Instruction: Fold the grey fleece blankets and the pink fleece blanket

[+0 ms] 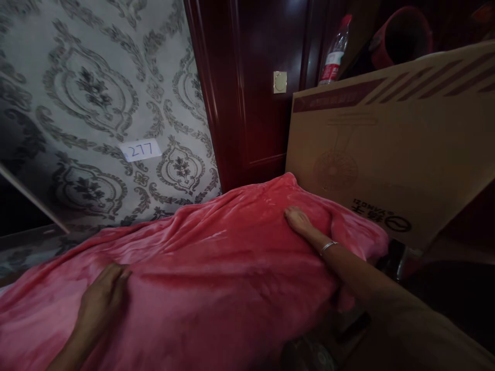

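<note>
A pink-red plush blanket [232,263] lies spread with folds and creases across the middle and lower left. My left hand [104,293] is closed on the blanket at the lower left, and a crease runs rightward from its fingertips. Further off and to the right, my right hand [299,221] rests on the blanket near its far corner, fingers curled into the cloth. A thin silver bracelet [328,247] circles the right wrist. What lies under the blanket is hidden.
A large cardboard box [340,149] stands on the right, with a red-capped bottle [335,51] by its top edge. Behind are a dark red wooden door [251,118] and a patterned wall [96,118] bearing a paper label [139,150] reading 277. Dark objects sit at the lower right.
</note>
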{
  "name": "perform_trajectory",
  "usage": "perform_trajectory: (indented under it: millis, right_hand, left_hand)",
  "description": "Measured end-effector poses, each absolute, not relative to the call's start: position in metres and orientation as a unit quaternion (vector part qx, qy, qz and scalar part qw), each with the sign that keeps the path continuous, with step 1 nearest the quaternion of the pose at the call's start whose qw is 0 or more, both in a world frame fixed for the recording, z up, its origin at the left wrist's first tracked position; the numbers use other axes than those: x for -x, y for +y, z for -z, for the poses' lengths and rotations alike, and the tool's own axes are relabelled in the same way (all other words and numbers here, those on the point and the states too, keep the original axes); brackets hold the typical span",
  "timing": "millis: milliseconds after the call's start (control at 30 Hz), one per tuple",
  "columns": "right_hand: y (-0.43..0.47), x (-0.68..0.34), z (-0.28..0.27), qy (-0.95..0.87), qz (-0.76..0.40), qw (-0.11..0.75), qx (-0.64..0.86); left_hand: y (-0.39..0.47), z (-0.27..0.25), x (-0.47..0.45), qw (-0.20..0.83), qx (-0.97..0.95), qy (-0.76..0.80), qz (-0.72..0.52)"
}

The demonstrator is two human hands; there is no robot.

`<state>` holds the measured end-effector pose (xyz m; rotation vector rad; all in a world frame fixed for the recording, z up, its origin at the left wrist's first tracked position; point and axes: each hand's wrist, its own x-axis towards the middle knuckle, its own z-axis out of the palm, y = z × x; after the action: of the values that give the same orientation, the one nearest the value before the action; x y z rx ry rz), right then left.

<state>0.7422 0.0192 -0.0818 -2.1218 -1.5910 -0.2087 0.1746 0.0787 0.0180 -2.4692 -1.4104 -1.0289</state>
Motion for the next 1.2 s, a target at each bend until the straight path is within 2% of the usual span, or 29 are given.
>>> perform_trajectory:
  millis: [300,567,767,933,1200]
  right_hand:
    - [-0.011,-0.741,0.030,-0.441,0.117,0.282,0.844]
    - [-0.083,-0.720,0.013,-0.492,0.225,0.398,0.740]
    - [-0.155,-0.713,0.052,-0.627,0.180,0.346,0.674]
    - [-0.181,-0.714,0.082,-0.675,0.159,0.295,0.657]
    - [-0.181,-0.717,0.056,-0.601,0.190,0.285,0.723]
  left_hand:
    - [0.072,-0.019,-0.177,0.041,0.802,-0.484,0.347]
    - [0.054,-0.027,-0.145,0.062,0.804,-0.469,0.359]
    - [0.031,-0.016,-0.117,0.027,0.834,-0.457,0.308]
    - [0.025,-0.004,-0.121,0.031,0.847,-0.445,0.290]
    - [0.028,0.008,-0.137,0.030,0.868,-0.421,0.261]
